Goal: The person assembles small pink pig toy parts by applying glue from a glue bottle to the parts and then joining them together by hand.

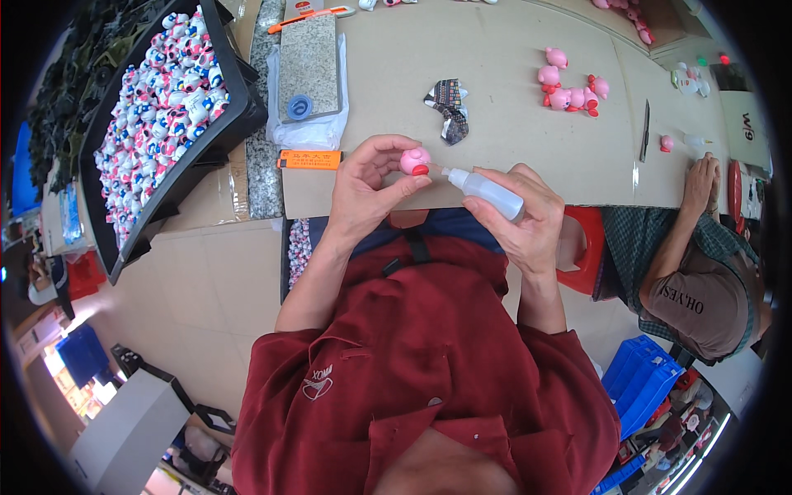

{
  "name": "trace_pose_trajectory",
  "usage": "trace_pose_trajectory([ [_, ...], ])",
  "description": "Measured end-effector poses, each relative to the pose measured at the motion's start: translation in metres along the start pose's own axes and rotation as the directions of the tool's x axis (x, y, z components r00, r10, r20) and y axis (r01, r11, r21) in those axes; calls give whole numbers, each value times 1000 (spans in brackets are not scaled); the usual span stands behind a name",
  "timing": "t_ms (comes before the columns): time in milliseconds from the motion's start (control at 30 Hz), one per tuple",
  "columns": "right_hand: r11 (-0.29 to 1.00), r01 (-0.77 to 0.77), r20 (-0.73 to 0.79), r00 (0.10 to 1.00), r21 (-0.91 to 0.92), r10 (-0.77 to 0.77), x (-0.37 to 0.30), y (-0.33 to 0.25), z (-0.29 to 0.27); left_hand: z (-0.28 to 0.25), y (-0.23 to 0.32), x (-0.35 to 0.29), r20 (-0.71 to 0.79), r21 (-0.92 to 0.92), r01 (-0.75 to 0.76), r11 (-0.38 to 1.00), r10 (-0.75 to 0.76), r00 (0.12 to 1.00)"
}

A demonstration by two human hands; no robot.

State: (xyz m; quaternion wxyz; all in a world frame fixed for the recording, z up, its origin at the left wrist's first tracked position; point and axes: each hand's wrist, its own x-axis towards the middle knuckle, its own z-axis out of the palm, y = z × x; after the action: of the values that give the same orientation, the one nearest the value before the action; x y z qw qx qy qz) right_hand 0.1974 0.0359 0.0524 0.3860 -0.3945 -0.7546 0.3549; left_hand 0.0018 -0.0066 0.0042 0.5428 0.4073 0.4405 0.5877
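The small pink toy [414, 158] is in front of you, above the near edge of the bench [511, 161]. Your left hand [371, 177] holds it, with the fingers closed upon it. Your right hand [528, 216] has its fingers wrapped around a whitish bottle [493, 196]. The thin tip of this bottle points to the toy's red part; whether it touches, I cannot tell.

The bench has a flat, light brown top. Beyond your hands lies a dark patterned cloth [450, 109], and farther to the right is a loose group of pink toys [569, 88]. At your left you have an orange box [309, 159], and behind it a grey stone slab [308, 70] upon a white plastic bag [330, 132], with a blue cup [299, 106] on the slab. A black bin [177, 194], full of small white, pink and blue toys [165, 107], stands at the far left.

In the room, a co-worker [701, 289] sits to your right at the same bench, near a red stool [587, 252]. Blue crates [642, 384] stand on the pale floor [206, 301] behind.
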Motion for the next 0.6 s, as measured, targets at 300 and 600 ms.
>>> trace_pose_trajectory([
  [300,1000,15,-1,1000,13,-15,0,2,1,0,0,0,-3,-12,3,1000,-3,1000],
  [600,961,-187,-166,961,203,222,8,26,-6,-1,0,0,2,-29,-20,999,20,1000],
])
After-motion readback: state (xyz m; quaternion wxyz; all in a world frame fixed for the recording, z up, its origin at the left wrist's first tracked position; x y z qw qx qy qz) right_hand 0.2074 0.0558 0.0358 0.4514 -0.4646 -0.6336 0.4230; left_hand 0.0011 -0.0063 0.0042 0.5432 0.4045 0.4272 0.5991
